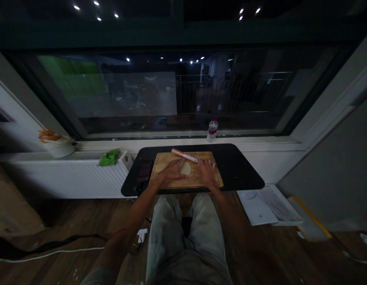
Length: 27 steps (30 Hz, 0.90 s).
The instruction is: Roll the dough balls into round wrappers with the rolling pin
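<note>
1. Here's the step as I read it: I'm positioning the pale disc (185, 169) by its edge, with the left hand (173, 170) doing the work.
2. Left hand: fingers loosely spread, thumb well apart from them, curved round the disc's near-left edge. It looks like contact without a firm grip.
3. Right hand (207, 171): palm down over the wooden board (163, 184), fingers reaching forward. The red end of the slim rod (185, 156) sits right at those fingertips; I can't tell whether they have hold of it.
4. Next move, my judgement: a gentle turn or lift of the disc with the left hand, keeping the rod clear until it's wanted.
5. The disc itself: just right of the left hand, left of the right hand, flat on the board. Smooth, cream-coloured, roughly round, plausibly dough; its left rim hides behind my fingers.
6. Beyond both hands, the rod lies slantwise; the black surface (243, 174) carries everything here.
</note>
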{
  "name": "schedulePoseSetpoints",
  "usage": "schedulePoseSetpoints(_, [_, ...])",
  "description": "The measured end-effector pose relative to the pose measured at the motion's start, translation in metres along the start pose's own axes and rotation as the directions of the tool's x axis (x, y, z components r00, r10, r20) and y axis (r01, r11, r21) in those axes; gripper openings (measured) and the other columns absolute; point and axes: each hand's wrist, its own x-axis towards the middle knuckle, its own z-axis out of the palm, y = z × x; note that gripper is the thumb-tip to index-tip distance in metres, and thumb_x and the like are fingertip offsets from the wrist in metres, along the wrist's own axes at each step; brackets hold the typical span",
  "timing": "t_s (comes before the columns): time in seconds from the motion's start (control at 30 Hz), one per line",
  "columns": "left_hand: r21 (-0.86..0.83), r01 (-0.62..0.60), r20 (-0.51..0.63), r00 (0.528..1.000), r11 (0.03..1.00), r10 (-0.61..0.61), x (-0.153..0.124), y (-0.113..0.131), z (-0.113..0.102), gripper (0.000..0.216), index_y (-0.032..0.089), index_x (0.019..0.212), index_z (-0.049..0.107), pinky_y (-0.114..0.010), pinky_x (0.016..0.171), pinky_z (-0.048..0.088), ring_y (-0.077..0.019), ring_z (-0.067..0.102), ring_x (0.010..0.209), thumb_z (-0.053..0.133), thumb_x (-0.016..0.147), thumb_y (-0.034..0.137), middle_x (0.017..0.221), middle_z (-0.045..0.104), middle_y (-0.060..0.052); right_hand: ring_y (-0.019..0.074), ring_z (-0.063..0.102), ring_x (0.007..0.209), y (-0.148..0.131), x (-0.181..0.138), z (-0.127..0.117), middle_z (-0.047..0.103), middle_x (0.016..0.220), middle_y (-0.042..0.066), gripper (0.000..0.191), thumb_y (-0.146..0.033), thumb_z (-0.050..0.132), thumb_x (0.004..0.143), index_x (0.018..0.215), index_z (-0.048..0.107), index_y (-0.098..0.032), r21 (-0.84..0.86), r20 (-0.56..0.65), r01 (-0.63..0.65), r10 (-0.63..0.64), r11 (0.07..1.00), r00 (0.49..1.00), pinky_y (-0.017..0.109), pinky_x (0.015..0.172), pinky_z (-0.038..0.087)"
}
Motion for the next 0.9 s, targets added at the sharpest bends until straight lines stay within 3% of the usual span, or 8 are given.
schedulePoseSetpoints(0.17, [-0.035, 0.045, -0.124, 0.991, 0.998, -0.049, -0.01, 0.008, 0.016, 0.094, 0.019, 0.165, 0.055, -0.056, 0.135, 0.041, -0.0415, 0.052, 0.16, 0.086, 0.088, 0.064, 0.168, 0.06, -0.02, 0.0324, 0.054, 0.134, 0.001, 0.0, 0.0, 0.071, 0.145, 0.017, 0.046, -0.027, 0.044, 0.12, 0.164, 0.056, -0.024, -0.001, 0.032, 0.002, -0.002, 1.0, 0.999, 0.045, 0.107, 0.034])
schedulePoseSetpoints(0.33, [-0.216, -0.023, -0.115, 0.993, 0.976, -0.002, -0.022, 0.009, 0.002, 0.095, 0.021, 0.168, 0.053, -0.051, 0.135, 0.044, -0.0368, 0.058, 0.156, 0.088, 0.087, 0.058, 0.169, 0.06, -0.016, 0.0319, 0.054, 0.136, 0.002, 0.0, 0.0, 0.07, 0.147, 0.016, 0.046, -0.027, 0.047, 0.12, 0.165, 0.056, -0.024, -0.004, 0.042, 0.007, -0.007, 1.0, 0.999, 0.043, 0.108, 0.033])
schedulePoseSetpoints(0.43, [-0.233, 0.058, -0.157, 0.983, 0.971, -0.096, -0.029, 0.011, -0.005, 0.08, 0.022, 0.161, 0.06, -0.051, 0.13, 0.049, -0.0356, 0.065, 0.147, 0.084, 0.092, 0.054, 0.159, 0.069, -0.014, 0.032, 0.055, 0.135, 0.003, 0.001, 0.002, 0.07, 0.148, 0.016, 0.047, -0.026, 0.048, 0.118, 0.165, 0.057, -0.025, 0.013, 0.048, 0.026, -0.027, 1.0, 0.999, 0.044, 0.111, 0.034])
schedulePoseSetpoints(0.53, [-0.158, 0.181, -0.356, 0.906, 0.971, -0.227, -0.036, 0.015, -0.012, 0.04, 0.022, 0.14, 0.073, -0.05, 0.125, 0.052, -0.0313, 0.068, 0.136, 0.06, 0.11, 0.044, 0.142, 0.076, -0.013, 0.0329, 0.056, 0.137, 0.003, 0.003, 0.002, 0.07, 0.15, 0.016, 0.049, -0.025, 0.049, 0.116, 0.164, 0.06, -0.027, 0.053, 0.073, 0.079, -0.082, 0.995, 0.994, 0.047, 0.114, 0.037])
schedulePoseSetpoints(0.67, [0.009, 0.342, -0.531, 0.798, 0.94, -0.286, -0.042, 0.017, -0.021, 0.036, 0.023, 0.129, 0.075, -0.053, 0.125, 0.049, -0.0328, 0.061, 0.138, 0.046, 0.115, 0.038, 0.141, 0.074, -0.013, 0.0336, 0.054, 0.142, 0.002, 0.004, 0.002, 0.068, 0.156, 0.014, 0.051, -0.026, 0.052, 0.115, 0.165, 0.061, -0.029, 0.128, 0.078, 0.187, -0.198, 0.974, 0.977, 0.049, 0.119, 0.037])
schedulePoseSetpoints(0.77, [0.085, 0.391, -0.517, 0.803, 0.917, -0.295, -0.042, 0.016, -0.026, 0.038, 0.024, 0.138, 0.074, -0.054, 0.123, 0.048, -0.0348, 0.059, 0.141, 0.047, 0.115, 0.037, 0.145, 0.072, -0.014, 0.0331, 0.053, 0.146, 0.003, 0.004, 0.005, 0.068, 0.157, 0.014, 0.053, -0.026, 0.053, 0.115, 0.167, 0.06, -0.028, 0.171, 0.067, 0.258, -0.273, 0.951, 0.96, 0.05, 0.123, 0.036])
schedulePoseSetpoints(0.9, [0.176, 0.357, -0.438, 0.863, 0.917, -0.251, -0.039, 0.014, -0.026, 0.04, 0.024, 0.14, 0.073, -0.051, 0.127, 0.045, -0.0335, 0.057, 0.145, 0.043, 0.117, 0.036, 0.149, 0.071, -0.014, 0.0307, 0.054, 0.147, 0.006, 0.007, 0.009, 0.07, 0.157, 0.014, 0.053, -0.024, 0.055, 0.114, 0.166, 0.061, -0.025, 0.241, 0.053, 0.341, -0.364, 0.908, 0.93, 0.05, 0.128, 0.034])
